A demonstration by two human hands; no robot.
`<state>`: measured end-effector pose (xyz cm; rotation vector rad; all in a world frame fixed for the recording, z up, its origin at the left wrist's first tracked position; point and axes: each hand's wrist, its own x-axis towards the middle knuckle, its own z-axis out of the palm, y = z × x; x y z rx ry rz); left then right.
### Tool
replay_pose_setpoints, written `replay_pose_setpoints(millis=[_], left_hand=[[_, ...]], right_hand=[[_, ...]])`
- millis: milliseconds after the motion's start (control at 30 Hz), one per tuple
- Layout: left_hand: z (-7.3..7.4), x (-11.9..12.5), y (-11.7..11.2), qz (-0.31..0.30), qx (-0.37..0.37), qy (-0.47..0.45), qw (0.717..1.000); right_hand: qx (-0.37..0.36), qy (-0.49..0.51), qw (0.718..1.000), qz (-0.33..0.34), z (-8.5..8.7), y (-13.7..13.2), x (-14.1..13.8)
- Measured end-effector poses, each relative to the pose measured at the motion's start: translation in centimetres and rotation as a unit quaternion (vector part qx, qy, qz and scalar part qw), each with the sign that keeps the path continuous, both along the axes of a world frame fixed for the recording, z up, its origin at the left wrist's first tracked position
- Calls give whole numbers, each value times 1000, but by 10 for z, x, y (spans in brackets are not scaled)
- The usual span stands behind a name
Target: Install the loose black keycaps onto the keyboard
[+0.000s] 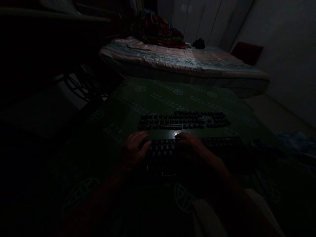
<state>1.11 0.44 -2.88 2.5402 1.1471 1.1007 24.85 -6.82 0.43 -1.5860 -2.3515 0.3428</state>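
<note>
A black keyboard (161,149) lies on the green table in front of me, with keycaps on part of it and its lower and right parts lost in shadow. My left hand (135,144) grips its left end, the fingers over the far edge and the thumb against the keys. At the middle of the far edge is my right hand (189,143), its fingers curled together over the top row. Whatever those fingers hold, if anything, is too dark to make out. Just beyond the keyboard, loose black keycaps (170,126) stand in rows on the tabletop.
The green table (163,100) carries printed globe emblems. Behind it stands a bed (197,62) with a red patterned blanket (158,29). A dark wheel-like frame (81,84) is at left. Bluish cloth (298,141) lies at right. The room is very dim.
</note>
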Motion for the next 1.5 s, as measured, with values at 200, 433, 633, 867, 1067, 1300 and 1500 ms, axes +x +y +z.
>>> replay_pose_setpoints(millis=[200,433,633,867,1067,1300,1500], left_hand=[[0,0,-1,2,-2,5,1000],[0,2,-2,-4,2,2,1000],[-1,2,-1,-5,6,3,1000],[-4,3,1,-4,-33,5,999],[-4,3,0,-4,-42,5,999],[-3,4,-1,0,-70,12,997],[0,4,-3,6,-92,26,995]], right_hand=[[1,16,1000,17,-3,1,2],[-15,26,999,-21,-8,2,1],[-41,17,997,-60,-5,-1,-6],[-69,12,993,-90,4,1,-13],[-69,26,990,-120,2,2,-14],[-71,10,993,-97,6,0,-14],[-43,3,994,-100,0,3,-12]])
